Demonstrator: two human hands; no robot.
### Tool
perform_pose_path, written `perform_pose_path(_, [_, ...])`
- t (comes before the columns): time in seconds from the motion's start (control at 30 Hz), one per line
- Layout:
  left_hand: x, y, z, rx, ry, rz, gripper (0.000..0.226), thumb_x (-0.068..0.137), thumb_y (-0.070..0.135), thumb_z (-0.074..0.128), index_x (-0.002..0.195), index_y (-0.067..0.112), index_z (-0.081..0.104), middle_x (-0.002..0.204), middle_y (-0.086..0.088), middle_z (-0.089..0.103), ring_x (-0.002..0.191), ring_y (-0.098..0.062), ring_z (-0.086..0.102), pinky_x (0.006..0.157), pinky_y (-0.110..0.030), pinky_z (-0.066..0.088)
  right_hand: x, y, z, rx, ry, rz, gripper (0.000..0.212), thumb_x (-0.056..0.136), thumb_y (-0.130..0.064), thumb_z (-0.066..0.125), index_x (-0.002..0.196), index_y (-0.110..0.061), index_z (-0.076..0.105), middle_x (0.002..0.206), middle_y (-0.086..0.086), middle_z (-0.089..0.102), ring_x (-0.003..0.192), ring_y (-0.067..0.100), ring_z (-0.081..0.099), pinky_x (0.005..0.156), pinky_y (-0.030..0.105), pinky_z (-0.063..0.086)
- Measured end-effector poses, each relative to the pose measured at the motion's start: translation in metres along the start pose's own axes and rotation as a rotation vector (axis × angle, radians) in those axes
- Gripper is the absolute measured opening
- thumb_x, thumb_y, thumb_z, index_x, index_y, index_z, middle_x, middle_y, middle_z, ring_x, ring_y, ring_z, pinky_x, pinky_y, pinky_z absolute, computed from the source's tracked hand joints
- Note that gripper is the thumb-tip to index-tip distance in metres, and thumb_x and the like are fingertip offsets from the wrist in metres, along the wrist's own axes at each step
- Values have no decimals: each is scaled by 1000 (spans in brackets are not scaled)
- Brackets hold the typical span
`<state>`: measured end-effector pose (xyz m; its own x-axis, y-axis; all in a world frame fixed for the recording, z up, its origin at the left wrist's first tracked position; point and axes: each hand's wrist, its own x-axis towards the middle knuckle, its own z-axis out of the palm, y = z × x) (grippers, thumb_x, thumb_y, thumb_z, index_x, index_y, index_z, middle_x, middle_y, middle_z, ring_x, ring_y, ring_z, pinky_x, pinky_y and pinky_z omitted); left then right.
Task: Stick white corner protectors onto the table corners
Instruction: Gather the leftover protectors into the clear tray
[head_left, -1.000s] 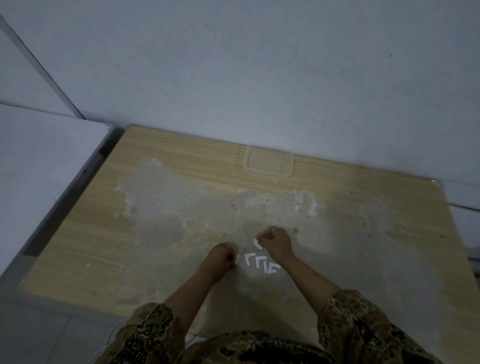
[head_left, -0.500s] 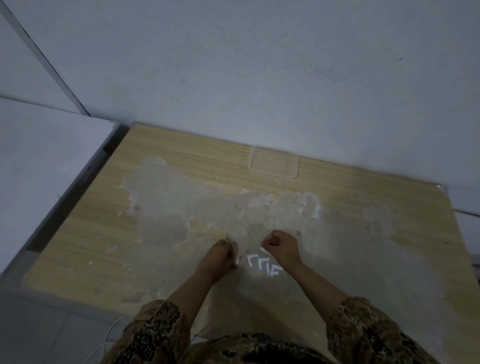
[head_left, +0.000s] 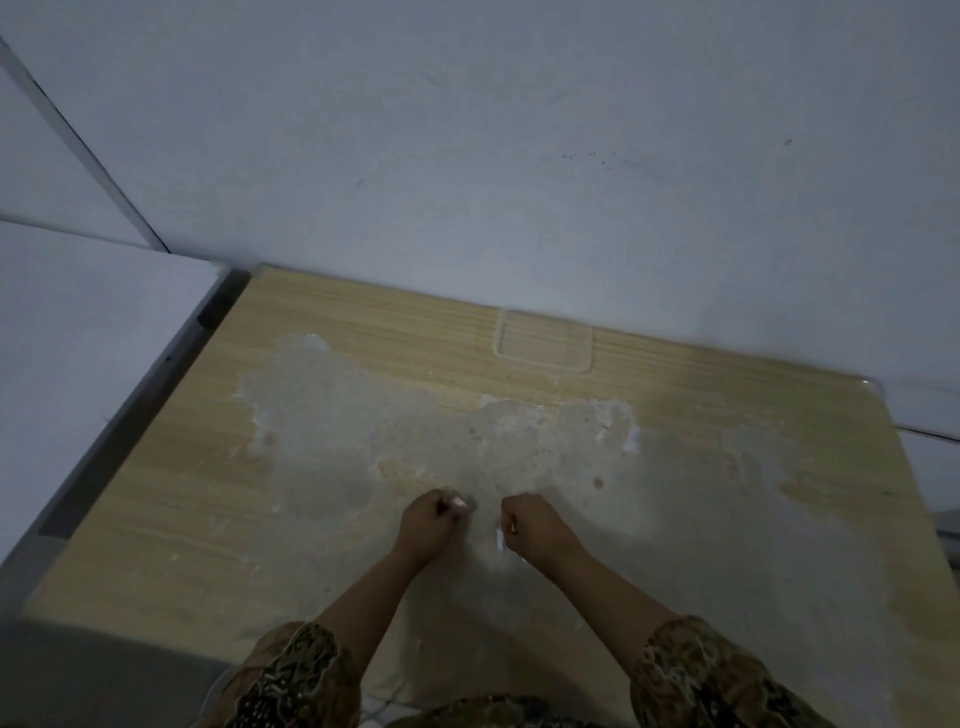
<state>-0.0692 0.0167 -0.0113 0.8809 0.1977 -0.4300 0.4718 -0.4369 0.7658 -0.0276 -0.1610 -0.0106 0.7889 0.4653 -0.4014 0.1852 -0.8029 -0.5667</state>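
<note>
Wood-grain table (head_left: 322, 338), with the laminate scraped off to grey across most of the middle. Both hands are curled up tight, close together but not touching, over that worn patch. The left hand (head_left: 427, 526) pinches a small white bit at its fingertips — looks like a corner protector (head_left: 459, 502), though it's blurry. The right hand (head_left: 535, 525) is clenched too, and something white (head_left: 500, 540) smears just at its 8 o'clock; can't tell if it's held or lying on the table. A wall (head_left: 519, 156) runs along the 12 o'clock edge — a dark gap at 9, bare tabletop out toward 3.
</note>
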Motion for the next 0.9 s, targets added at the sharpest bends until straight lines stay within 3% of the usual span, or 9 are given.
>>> perform_pose_path(0.1, [7,12,-10,-363,-36,-174,15,94,14,56,81,7,58,68,-3,53,59,-9,49,52,-13,42,2,-4,-5,-25,-51,-37,14,78,-2,57,83,-12,48,82,12,58,79,31,57,60,29,37])
perform_pose_path(0.2, [17,25,-16,-541,-118,-203,25,96,17,53,74,5,52,66,-7,48,57,-13,45,52,-15,41,4,-2,-10,157,-13,15,22,76,-3,64,96,-7,57,78,12,58,71,22,55,58,25,36])
perform_pose_path(0.27, [25,36,-17,-582,-126,-217,26,96,16,53,72,6,52,64,-5,50,57,-13,47,53,-18,41,3,2,-17,350,45,128,16,78,-7,70,93,-12,69,80,5,64,75,16,61,67,21,44])
perform_pose_path(0.4, [52,69,-14,-700,-185,-200,16,94,0,50,79,5,52,69,-8,51,51,-6,53,50,-15,44,2,12,-50,926,87,309,16,88,-7,63,82,-14,77,90,14,73,87,21,69,80,27,52])
perform_pose_path(0.53, [96,121,-6,-767,-204,-186,18,92,-9,44,90,2,59,60,-5,51,49,-9,49,56,-19,38,16,32,-95,1429,274,489,16,93,1,55,98,-3,69,91,4,70,87,11,62,76,16,55])
perform_pose_path(0.63, [135,162,7,-729,-226,-174,26,91,-11,43,77,1,61,60,-7,50,50,-11,47,55,-20,38,33,55,-120,1514,347,519,22,93,2,54,111,1,65,99,10,68,90,14,60,68,11,56])
perform_pose_path(0.73, [179,194,21,-627,-168,-182,15,89,-10,51,96,-9,65,60,-4,59,52,-7,55,54,-16,46,46,70,-138,1454,319,508,29,92,3,51,118,9,62,89,14,65,82,15,57,75,15,54])
perform_pose_path(0.8, [202,215,24,-595,-179,-200,28,87,-8,58,114,-8,57,79,-8,60,69,-10,59,64,-18,50,59,76,-147,1410,276,479,30,92,3,48,120,11,59,72,13,62,70,12,58,78,16,50])
perform_pose_path(0.9, [218,238,20,-519,-300,-243,48,91,9,60,135,0,45,134,-7,47,127,-23,42,98,-33,36,80,79,-159,1421,305,495,30,91,4,50,119,12,59,74,11,65,67,12,59,69,15,52])
